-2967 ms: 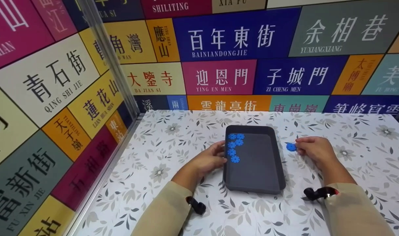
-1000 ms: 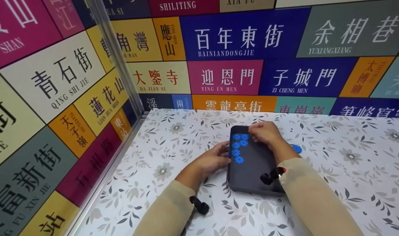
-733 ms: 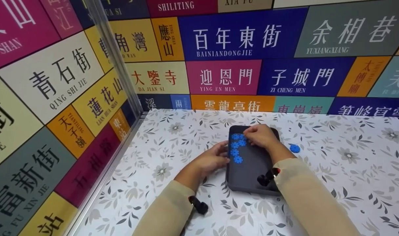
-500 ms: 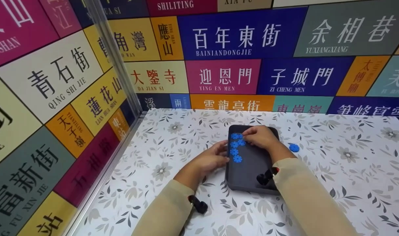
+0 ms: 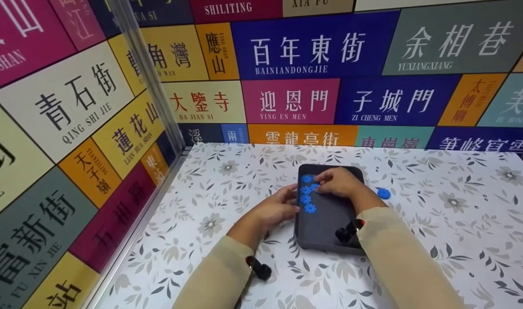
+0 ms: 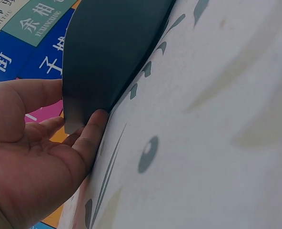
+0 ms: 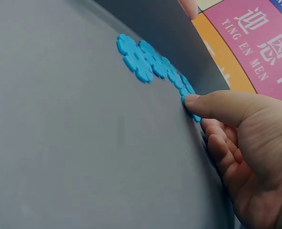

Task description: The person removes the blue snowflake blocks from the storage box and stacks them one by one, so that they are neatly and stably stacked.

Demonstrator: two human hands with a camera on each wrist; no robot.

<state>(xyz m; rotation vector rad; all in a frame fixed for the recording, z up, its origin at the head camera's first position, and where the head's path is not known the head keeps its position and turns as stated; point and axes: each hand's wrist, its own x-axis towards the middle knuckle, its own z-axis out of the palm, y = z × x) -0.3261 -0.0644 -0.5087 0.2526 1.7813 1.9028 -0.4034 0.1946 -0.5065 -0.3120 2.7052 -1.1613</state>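
A dark grey shallow tray [image 5: 330,223] stands on the patterned table. Several blue snowflake building discs [image 5: 305,199] lie along its left inner side, near the far end. My left hand [image 5: 272,208] rests against the tray's left wall from outside; the left wrist view has thumb and fingertips touching the dark wall [image 6: 112,43]. My right hand [image 5: 341,183] reaches over the tray to the upper discs. In the right wrist view its thumb tip lies on a blue disc [image 7: 196,113] at the end of the row, fingers curled beside it. The fingers partly hide the upper discs in the head view.
Another blue disc [image 5: 383,194] lies on the white leaf-patterned tablecloth [image 5: 424,223], right of the tray. Colourful sign-printed panels [image 5: 291,101] enclose the back and left of the table. A black wrist camera [image 5: 349,231] hangs over the tray's lower right.
My right hand has gone from the loose disc right of the tray to the tray's far end, then slid slightly left and nearer. My left hand has stayed at the tray's left wall.
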